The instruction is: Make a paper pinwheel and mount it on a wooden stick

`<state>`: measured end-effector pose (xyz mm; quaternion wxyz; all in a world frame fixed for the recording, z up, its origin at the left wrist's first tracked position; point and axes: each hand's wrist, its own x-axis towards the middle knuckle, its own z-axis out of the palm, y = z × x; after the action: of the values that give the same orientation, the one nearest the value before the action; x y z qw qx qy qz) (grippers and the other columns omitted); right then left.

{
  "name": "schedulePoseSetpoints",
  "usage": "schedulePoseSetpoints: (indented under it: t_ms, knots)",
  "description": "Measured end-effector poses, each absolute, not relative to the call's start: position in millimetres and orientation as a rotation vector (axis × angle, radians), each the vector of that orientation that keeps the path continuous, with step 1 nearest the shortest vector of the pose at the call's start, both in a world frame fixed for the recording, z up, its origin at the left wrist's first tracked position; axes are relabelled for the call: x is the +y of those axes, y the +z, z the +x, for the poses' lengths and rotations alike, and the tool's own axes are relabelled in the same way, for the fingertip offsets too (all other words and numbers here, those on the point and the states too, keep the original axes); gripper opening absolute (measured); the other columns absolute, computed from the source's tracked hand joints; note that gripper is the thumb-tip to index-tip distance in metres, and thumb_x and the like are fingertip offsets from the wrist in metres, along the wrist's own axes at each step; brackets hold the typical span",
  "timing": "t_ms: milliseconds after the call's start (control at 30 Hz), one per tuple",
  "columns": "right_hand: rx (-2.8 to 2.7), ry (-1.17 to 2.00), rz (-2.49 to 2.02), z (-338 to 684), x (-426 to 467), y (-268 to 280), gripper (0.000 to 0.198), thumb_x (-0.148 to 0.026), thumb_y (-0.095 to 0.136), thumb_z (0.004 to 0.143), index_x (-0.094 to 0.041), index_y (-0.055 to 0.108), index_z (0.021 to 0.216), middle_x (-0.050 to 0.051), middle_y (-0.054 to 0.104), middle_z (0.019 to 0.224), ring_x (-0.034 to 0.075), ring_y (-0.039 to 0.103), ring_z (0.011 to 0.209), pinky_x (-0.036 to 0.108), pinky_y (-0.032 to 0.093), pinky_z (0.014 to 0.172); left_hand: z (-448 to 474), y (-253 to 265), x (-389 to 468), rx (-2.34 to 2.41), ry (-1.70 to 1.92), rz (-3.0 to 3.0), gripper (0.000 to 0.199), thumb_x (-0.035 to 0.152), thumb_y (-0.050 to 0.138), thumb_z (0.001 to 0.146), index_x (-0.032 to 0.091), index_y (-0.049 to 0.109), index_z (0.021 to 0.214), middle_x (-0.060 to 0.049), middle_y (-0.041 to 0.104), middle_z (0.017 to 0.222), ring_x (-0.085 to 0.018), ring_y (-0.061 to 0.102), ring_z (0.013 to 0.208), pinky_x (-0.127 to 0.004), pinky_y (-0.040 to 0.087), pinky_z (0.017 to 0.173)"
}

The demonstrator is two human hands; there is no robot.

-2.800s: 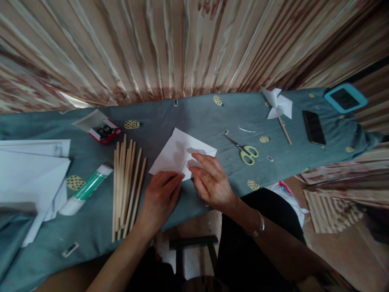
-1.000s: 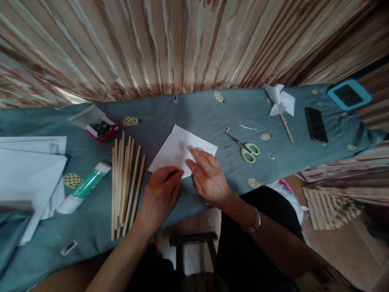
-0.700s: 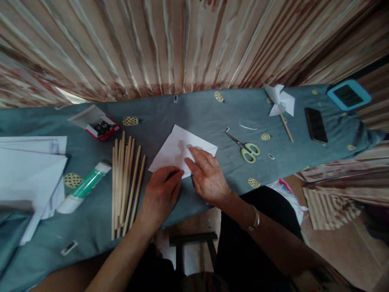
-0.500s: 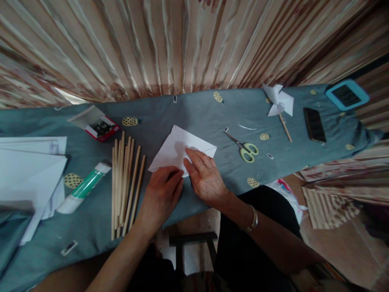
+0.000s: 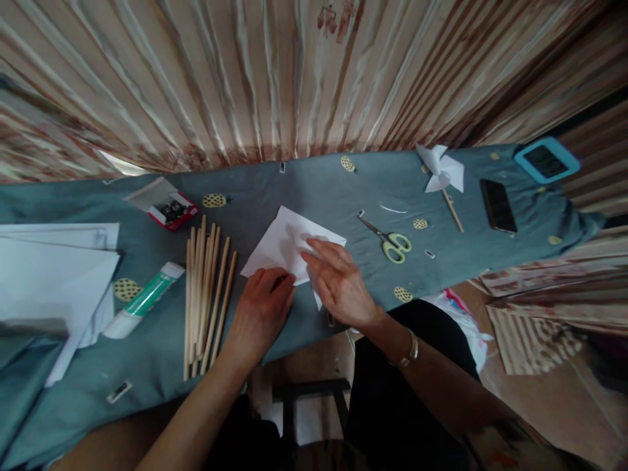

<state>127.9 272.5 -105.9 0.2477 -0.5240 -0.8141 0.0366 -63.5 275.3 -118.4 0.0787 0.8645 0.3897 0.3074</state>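
Note:
A square sheet of white paper (image 5: 289, 239) lies on the cloth-covered table with a corner pointing away from me and crease lines near its edges. My left hand (image 5: 262, 307) has its fingers curled at the paper's near edge, gripping it there; the fingertips are partly hidden. My right hand (image 5: 341, 278) rests over the right part of the sheet, fingers stretched out. A small pointed paper corner (image 5: 316, 299) shows below this hand. To the right lie scissors (image 5: 392, 246) with light green handles, their blades pointing away to the left.
Several wooden sticks (image 5: 203, 294), a green-and-white glue tube (image 5: 144, 301), an open red box (image 5: 174, 209) and stacked white paper (image 5: 53, 275) lie left. A paper pinwheel (image 5: 443, 171), a phone (image 5: 498, 205) and a blue-framed device (image 5: 548, 160) lie right.
My right hand has slid slightly right and nearer me, and a small paper corner now shows beneath it. My left hand stays at the near edge. The whole view has shifted a little.

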Motion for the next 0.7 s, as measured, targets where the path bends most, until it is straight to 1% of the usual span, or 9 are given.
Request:
schedulePoseSetpoints:
  t_ms: [67, 133, 200, 300, 400, 467, 600, 700]
  knots:
    - [-2.143, 0.088, -1.51, 137.0, 281.0, -103.5, 0.042, -0.016, 0.037, 0.097, -0.011, 0.059, 0.133, 0.014, 0.06, 0.138, 0.025, 0.053, 0.128, 0.044, 0.046, 0.109, -63.5, -117.0, 275.5, 1.169, 0.894, 2.606, 0.014, 0.016, 0.052, 0.096, 0.013, 0.066, 0.097, -0.01, 0.066, 0.095, -0.022, 0.061, 0.085, -0.037, 0.057, 0.077]
    - [-2.079, 0.048, -1.633, 145.5, 291.6, -103.6, 0.044, -0.019, 0.037, 0.097, -0.008, 0.057, 0.134, 0.018, 0.06, 0.137, 0.028, 0.055, 0.128, 0.049, 0.045, 0.108, -63.5, -115.6, 275.8, 1.17, 0.865, 2.619, 0.014, 0.016, 0.052, 0.097, 0.014, 0.066, 0.097, -0.009, 0.067, 0.095, -0.021, 0.061, 0.085, -0.037, 0.057, 0.077]
    - [-2.082, 0.057, -1.701, 152.1, 300.9, -104.6, 0.043, -0.024, 0.039, 0.099, -0.008, 0.058, 0.134, 0.019, 0.062, 0.135, 0.03, 0.056, 0.126, 0.051, 0.046, 0.107, -63.6, -114.8, 276.1, 1.164, 0.848, 2.63, 0.014, 0.015, 0.052, 0.096, 0.013, 0.066, 0.096, -0.01, 0.067, 0.095, -0.022, 0.062, 0.084, -0.037, 0.057, 0.077]
    - [-2.133, 0.095, -1.683, 159.2, 307.7, -105.1, 0.04, -0.03, 0.042, 0.099, -0.01, 0.063, 0.128, 0.018, 0.067, 0.128, 0.029, 0.06, 0.121, 0.049, 0.047, 0.106, -64.3, -114.7, 276.5, 1.154, 0.848, 2.637, 0.014, 0.014, 0.052, 0.095, 0.013, 0.067, 0.098, -0.011, 0.067, 0.096, -0.022, 0.061, 0.085, -0.038, 0.056, 0.077]
    - [-2.103, 0.13, -1.652, 166.0, 307.9, -104.0, 0.037, -0.034, 0.046, 0.099, -0.012, 0.067, 0.12, 0.016, 0.071, 0.12, 0.029, 0.064, 0.114, 0.048, 0.048, 0.104, -66.2, -114.7, 276.9, 1.147, 0.86, 2.63, 0.016, 0.013, 0.052, 0.095, 0.012, 0.067, 0.101, -0.011, 0.067, 0.098, -0.023, 0.061, 0.088, -0.039, 0.056, 0.079]
    - [-2.058, 0.187, -1.645, 171.0, 307.3, -102.9, 0.034, -0.037, 0.051, 0.096, -0.015, 0.069, 0.116, 0.014, 0.073, 0.117, 0.027, 0.067, 0.11, 0.045, 0.051, 0.1, -67.9, -113.8, 277.3, 1.142, 0.867, 2.623, 0.017, 0.013, 0.051, 0.095, 0.011, 0.067, 0.103, -0.012, 0.068, 0.098, -0.023, 0.061, 0.088, -0.038, 0.057, 0.079]
    - [-2.001, 0.314, -1.649, 178.6, 306.0, -100.9, 0.033, -0.042, 0.057, 0.093, -0.018, 0.071, 0.111, 0.01, 0.075, 0.108, 0.023, 0.071, 0.091, 0.039, 0.057, 0.088, -70.6, -111.2, 277.5, 1.139, 0.841, 2.616, 0.02, 0.013, 0.05, 0.096, 0.013, 0.068, 0.105, -0.011, 0.068, 0.099, -0.023, 0.062, 0.089, -0.038, 0.057, 0.081]
    - [-1.978, 0.322, -1.656, 180.3, 302.3, -100.6, 0.034, -0.043, 0.058, 0.093, -0.017, 0.072, 0.11, 0.01, 0.076, 0.105, 0.022, 0.071, 0.087, 0.038, 0.057, 0.086, -71.2, -111.4, 277.3, 1.141, 0.839, 2.624, 0.019, 0.014, 0.051, 0.096, 0.011, 0.067, 0.106, -0.011, 0.069, 0.099, -0.023, 0.062, 0.09, -0.038, 0.057, 0.082]
